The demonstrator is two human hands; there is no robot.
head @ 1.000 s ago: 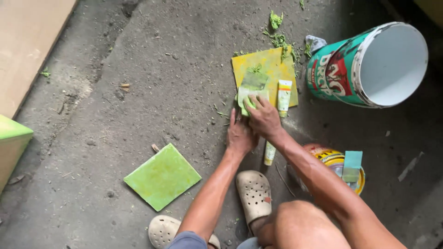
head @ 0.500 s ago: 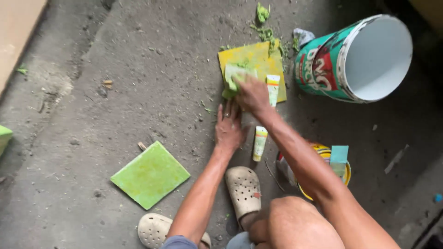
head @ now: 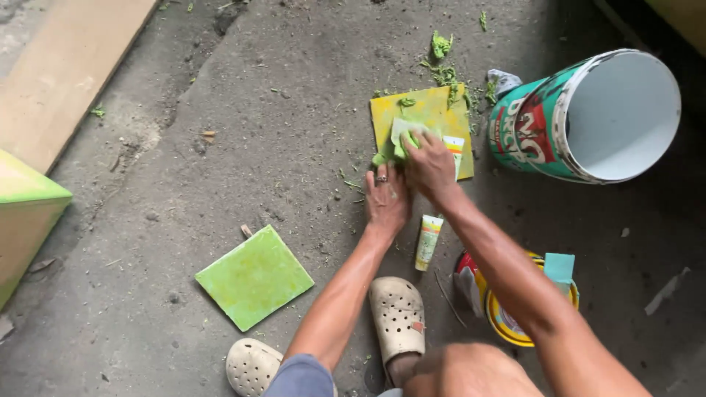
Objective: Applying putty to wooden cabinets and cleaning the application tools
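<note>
A yellow square tile (head: 426, 110) lies flat on the concrete floor, smeared with green. My right hand (head: 430, 165) presses a pale green cloth (head: 403, 136) onto the tile's near left part. My left hand (head: 386, 200), a ring on one finger, rests flat on the floor at the tile's near left corner, fingertips touching the cloth's edge. A small white and yellow tube (head: 454, 149) lies on the tile beside my right hand. Another small tube (head: 428, 241) lies on the floor under my forearms.
A large green and red bucket (head: 588, 117) lies on its side at the right, its white inside facing me. A green tile (head: 254, 277) lies at the left. A yellow tin (head: 515, 316) with a teal sponge (head: 560, 267) sits by my right arm. Green scrapings (head: 441, 55) litter the floor. A wooden board (head: 66, 73) is top left.
My right hand has slid the cloth a little across the yellow tile, and my left hand has stayed on the floor beside it. The camera view shifted slightly.
</note>
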